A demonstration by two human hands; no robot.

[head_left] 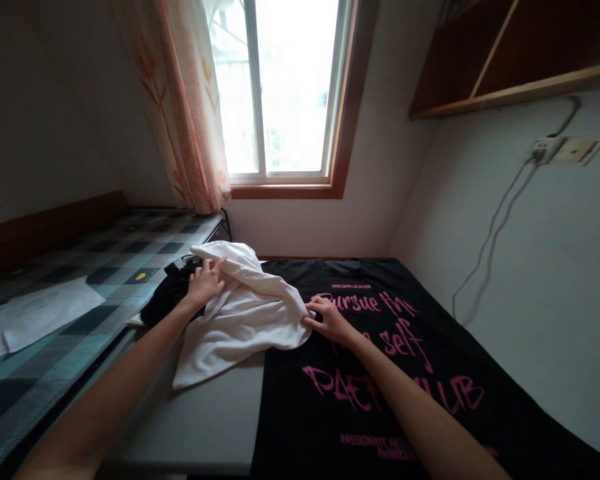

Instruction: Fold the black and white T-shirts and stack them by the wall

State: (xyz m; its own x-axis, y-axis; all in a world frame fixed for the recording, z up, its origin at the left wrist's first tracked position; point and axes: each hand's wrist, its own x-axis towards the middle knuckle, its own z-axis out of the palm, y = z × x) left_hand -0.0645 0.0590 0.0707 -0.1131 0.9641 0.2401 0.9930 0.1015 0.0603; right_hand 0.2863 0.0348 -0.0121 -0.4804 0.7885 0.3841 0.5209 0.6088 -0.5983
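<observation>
A crumpled piece of white fabric [250, 313], likely a garment, lies bunched across the table and over the left side of a black T-shirt [300, 427] with pink lettering. My left hand [206, 285] has its fingers curled on the fabric's upper left part, by a fold. At the fabric's right edge, my right hand [330, 320] pinches it between thumb and fingers, just above the shirt's print. The T-shirt is spread flat; my right forearm covers part of its lettering. Behind my left wrist sits a dark bundle of cloth [165, 297].
The white tabletop [205, 427] shows at the front left. On the left stands a bed with a checked cover [115, 253] and papers [50, 310]. A curtained window [295, 87] is ahead. Cables [490, 233] hang on the right wall under a wooden shelf [525, 87].
</observation>
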